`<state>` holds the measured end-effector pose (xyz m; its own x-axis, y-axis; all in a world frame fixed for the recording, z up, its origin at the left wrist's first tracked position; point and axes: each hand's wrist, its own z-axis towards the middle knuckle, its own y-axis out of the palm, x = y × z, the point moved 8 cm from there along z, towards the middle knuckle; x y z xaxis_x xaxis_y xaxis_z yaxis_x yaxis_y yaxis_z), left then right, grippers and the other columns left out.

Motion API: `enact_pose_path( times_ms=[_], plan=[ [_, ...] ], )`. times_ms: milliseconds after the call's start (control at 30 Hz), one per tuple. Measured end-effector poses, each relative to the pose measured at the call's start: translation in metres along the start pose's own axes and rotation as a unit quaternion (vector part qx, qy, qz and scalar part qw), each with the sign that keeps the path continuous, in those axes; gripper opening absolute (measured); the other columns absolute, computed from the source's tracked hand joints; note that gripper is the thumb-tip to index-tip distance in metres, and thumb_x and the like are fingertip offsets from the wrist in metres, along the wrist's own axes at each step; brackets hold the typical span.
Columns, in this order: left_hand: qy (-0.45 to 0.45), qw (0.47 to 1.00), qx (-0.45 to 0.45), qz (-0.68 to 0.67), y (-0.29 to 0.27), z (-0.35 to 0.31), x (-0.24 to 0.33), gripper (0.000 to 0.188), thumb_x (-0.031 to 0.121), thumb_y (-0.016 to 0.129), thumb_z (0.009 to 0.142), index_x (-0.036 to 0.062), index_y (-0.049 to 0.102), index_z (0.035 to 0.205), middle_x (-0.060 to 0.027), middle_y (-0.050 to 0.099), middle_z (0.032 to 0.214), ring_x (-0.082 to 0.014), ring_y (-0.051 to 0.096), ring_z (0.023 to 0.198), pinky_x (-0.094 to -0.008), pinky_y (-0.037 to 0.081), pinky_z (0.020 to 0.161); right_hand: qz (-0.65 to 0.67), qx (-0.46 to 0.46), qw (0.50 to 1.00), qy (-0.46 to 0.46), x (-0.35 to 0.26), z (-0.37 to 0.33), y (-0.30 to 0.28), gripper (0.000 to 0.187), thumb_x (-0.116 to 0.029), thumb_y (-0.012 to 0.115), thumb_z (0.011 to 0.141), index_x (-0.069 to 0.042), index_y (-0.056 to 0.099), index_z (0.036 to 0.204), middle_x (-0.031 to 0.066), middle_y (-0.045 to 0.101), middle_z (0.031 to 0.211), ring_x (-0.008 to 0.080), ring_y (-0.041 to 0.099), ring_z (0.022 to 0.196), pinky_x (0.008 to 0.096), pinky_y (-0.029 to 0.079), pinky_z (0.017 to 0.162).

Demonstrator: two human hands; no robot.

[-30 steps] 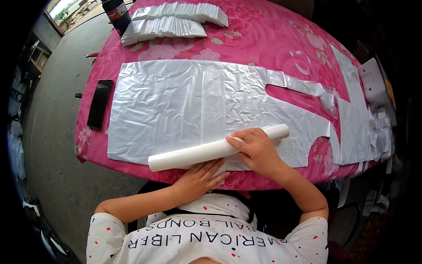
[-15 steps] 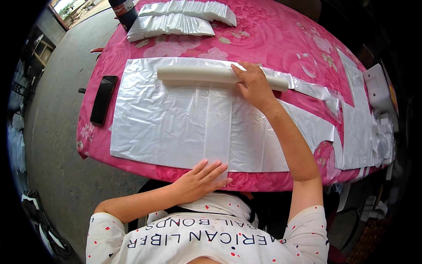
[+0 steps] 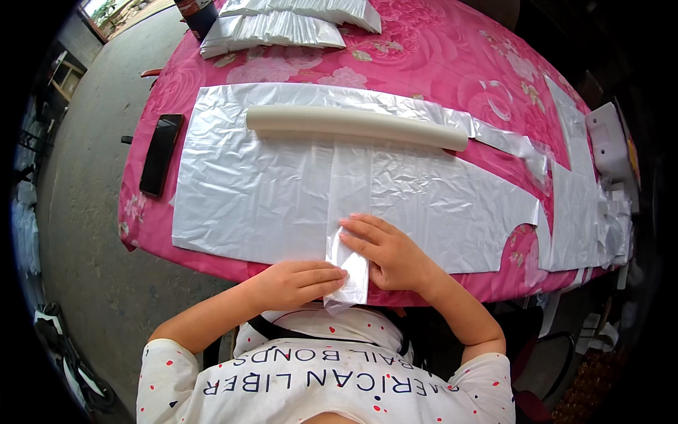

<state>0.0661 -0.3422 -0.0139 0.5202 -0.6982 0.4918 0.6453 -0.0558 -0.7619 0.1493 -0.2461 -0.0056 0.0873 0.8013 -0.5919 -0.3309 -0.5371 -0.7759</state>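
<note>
Left of the tube (image 3: 353,126), a phone (image 3: 162,155) lies on the pink counter (image 3: 424,60). The silvery sheet (image 3: 240,191) spreads beneath the tube. On the tube's near side, the left hand (image 3: 300,283) has its fingers together, tips on the strip (image 3: 355,277); its thumb is hidden, so I cannot tell whether that grip pinches. Next comes the strip, on the tube's near side, between the hands. The right hand (image 3: 388,251) has just left the tube and now lays slightly spread fingers on the strip, so handwork is at the strip and the tube rests unheld; whether this grip closes on it, I cannot tell. The strip's long axis runs crosswise to the tube, its near end pointing toward the person.
</note>
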Motion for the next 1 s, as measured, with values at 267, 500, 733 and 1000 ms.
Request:
enact_pose_path(
  times_ms=[267,500,733,1000],
  plan=[
    [-0.11,0.993,0.0,0.042,-0.021,0.03,-0.031,0.07,0.023,0.07,0.063,0.0006,0.044,0.125,-0.0142,0.051,0.122,-0.0289,0.051,0.112,-0.0399,0.04,0.095,-0.083,0.137,0.986,0.04,0.005,-0.006,-0.002,0.043,0.003,0.06,0.065,-0.002,0.059,0.108,0.0109,0.057,0.112,0.0287,0.053,0.105,0.0371,0.045,0.089],
    [-0.189,0.98,0.049,0.03,-0.022,0.033,-0.045,0.066,0.03,0.066,0.069,-0.0015,0.045,0.123,-0.014,0.058,0.111,-0.03,0.057,0.099,-0.0383,0.043,0.087,-0.055,0.162,0.982,0.085,0.012,-0.004,-0.018,0.029,-0.002,0.062,0.069,-0.006,0.065,0.097,0.0079,0.064,0.095,0.0238,0.059,0.083,0.034,0.049,0.069],
    [-0.34,0.934,0.097,-0.053,-0.032,0.028,-0.069,0.059,0.03,0.05,0.087,-0.0042,0.033,0.132,-0.0206,0.05,0.122,-0.0354,0.051,0.106,-0.0411,0.039,0.092,0.227,0.086,0.876,0.416,0.072,0.005,-0.016,0.017,-0.014,0.06,0.082,0.001,0.066,0.085,0.0078,0.063,0.066,0.0144,0.059,0.054,0.0255,0.044,0.051],
    [-0.275,0.95,-0.044,0.144,0.011,0.044,-0.053,0.075,0.037,0.051,0.084,-0.0059,0.021,0.138,-0.0219,0.02,0.144,-0.0331,0.015,0.136,-0.0433,0.012,0.11,0.287,0.04,0.837,0.465,0.083,0.011,-0.011,0.02,-0.018,0.062,0.083,0.001,0.062,0.074,0.0017,0.059,0.061,0.007,0.057,0.051,0.0205,0.039,0.045]
  ],
)
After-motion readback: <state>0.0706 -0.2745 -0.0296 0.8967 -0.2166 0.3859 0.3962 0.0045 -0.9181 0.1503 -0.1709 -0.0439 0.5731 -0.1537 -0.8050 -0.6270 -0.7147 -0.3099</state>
